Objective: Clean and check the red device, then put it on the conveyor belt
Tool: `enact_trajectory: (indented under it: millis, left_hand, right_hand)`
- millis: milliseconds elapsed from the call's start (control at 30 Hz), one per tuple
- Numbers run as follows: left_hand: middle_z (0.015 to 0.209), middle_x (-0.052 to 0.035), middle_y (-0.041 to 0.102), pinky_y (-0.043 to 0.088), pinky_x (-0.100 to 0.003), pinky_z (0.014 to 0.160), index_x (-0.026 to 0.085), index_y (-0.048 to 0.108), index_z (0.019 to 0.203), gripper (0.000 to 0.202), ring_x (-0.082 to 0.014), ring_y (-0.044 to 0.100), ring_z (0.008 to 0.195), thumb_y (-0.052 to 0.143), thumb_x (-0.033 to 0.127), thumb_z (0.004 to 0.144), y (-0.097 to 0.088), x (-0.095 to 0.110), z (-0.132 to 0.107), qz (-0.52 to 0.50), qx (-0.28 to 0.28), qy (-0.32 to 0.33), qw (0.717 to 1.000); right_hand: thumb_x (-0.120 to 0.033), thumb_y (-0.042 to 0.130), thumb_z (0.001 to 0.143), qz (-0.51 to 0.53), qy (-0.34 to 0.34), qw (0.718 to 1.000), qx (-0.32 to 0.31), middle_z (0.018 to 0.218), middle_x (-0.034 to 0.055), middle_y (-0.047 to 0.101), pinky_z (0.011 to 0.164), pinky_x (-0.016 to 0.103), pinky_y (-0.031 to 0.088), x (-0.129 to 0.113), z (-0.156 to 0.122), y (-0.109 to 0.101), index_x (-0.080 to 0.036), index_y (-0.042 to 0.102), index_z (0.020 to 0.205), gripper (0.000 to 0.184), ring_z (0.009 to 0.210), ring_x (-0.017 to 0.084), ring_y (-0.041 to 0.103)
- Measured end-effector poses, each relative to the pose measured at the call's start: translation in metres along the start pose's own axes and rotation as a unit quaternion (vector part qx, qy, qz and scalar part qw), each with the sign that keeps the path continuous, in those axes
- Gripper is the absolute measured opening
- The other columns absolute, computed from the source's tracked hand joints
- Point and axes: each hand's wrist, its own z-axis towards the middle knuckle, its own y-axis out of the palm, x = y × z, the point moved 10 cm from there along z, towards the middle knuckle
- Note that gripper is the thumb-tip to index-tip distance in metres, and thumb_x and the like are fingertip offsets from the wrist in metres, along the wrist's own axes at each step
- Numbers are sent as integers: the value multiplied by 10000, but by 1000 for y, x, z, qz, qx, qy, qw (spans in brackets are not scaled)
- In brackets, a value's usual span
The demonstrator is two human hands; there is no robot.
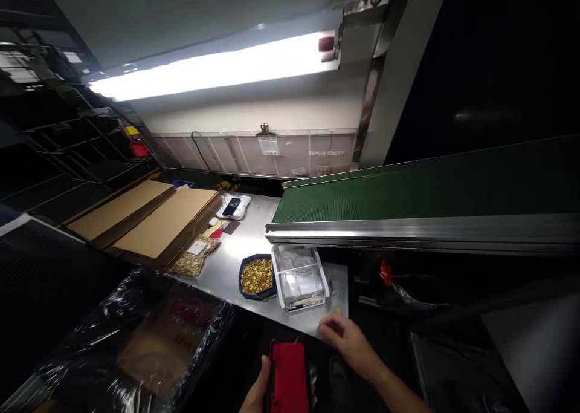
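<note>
My left hand (256, 392) grips a red rectangular part with black edges (289, 377), close to my body at the bottom of the view. The thumb lies along its left side and fingertips show on the right. My right hand (347, 340) is at the front right corner of the metal table (299, 322), thumb and forefinger curled together. Whether anything small is between those fingers, I cannot make out. Just beyond it stands a white divided tray (277, 274) with clear plastic bags and a pen-like tool (306, 302). Left of the tray, a dark blue bin (242, 286) holds small gold-coloured pieces (257, 275).
A green conveyor belt (362, 198) rises rightward behind the tray. Flat cardboard stacks (167, 222), a bag of gold pieces (193, 259) and a phone (232, 207) lie left. An open carton lined with black plastic (158, 346) stands front left. A tube lamp (217, 68) hangs above.
</note>
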Motion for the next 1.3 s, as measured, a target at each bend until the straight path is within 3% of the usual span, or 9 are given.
enact_trajectory:
  millis: [100,233,467,667,833,1000,1067,1200,1300]
  left_hand:
    - [1134,-210,726,424,-456,1087,39,700,1167,843,-349,663,1103,711,742,702,14,8,7,-62,-9,45,997]
    - [1135,-185,732,410,-541,1090,63,706,1170,704,-369,666,1078,665,657,795,28,24,5,-124,11,127,984]
    - [1215,-219,690,419,-513,1088,29,684,1198,702,-369,617,1163,672,594,782,32,44,-10,-108,20,187,976]
    - [1306,-175,649,380,-571,1087,218,646,1294,592,-383,590,1211,618,572,820,32,66,-25,-92,-32,188,977]
    - [1344,-213,611,403,-601,1061,189,613,1330,607,-403,568,1236,596,559,850,25,86,-33,-100,-71,195,973]
    - [1316,-230,630,433,-583,1072,82,634,1284,713,-397,562,1252,548,663,880,15,99,-33,-97,-70,199,973]
    - [1255,-188,680,456,-521,1070,119,671,1246,651,-359,613,1195,589,644,870,20,101,-34,-86,-81,196,973]
    - [1087,-97,736,504,-427,978,239,616,1329,501,-284,675,1012,642,486,894,28,107,-40,-85,-74,217,970]
    - [904,-78,713,529,-365,830,223,547,1398,556,-246,657,834,644,446,898,27,111,-44,-64,-31,250,966]
  right_hand:
    - [-568,606,786,-111,112,982,101,1010,174,654,939,521,469,82,22,-52,-134,611,992,480,1041,384,622]
    - [-536,693,779,-197,216,947,131,1383,277,476,1044,541,430,155,57,-68,-70,433,1337,772,1280,415,504]
    - [-563,683,827,-214,293,924,124,1351,221,555,1023,494,476,204,91,-54,-86,518,1271,672,1227,330,566]
    - [-388,655,867,-157,273,941,125,949,99,731,904,433,530,218,66,-68,-143,657,910,249,915,240,692]
    - [-495,583,777,-92,197,963,161,759,118,732,686,429,559,154,31,-62,-178,636,849,329,646,290,703]
    - [-634,613,779,-40,33,988,148,932,72,730,787,350,578,13,3,-13,-221,572,1057,500,890,274,704]
    - [-513,692,812,-10,-74,990,119,1017,76,725,815,317,578,-57,-10,12,-232,579,1142,448,929,251,695]
    - [-219,717,838,-47,-342,938,31,930,34,723,717,261,573,-183,-44,65,-277,641,1107,286,809,179,694]
    - [-200,703,831,-77,-388,918,10,886,46,707,662,267,561,-213,-52,86,-240,639,965,154,767,174,681]
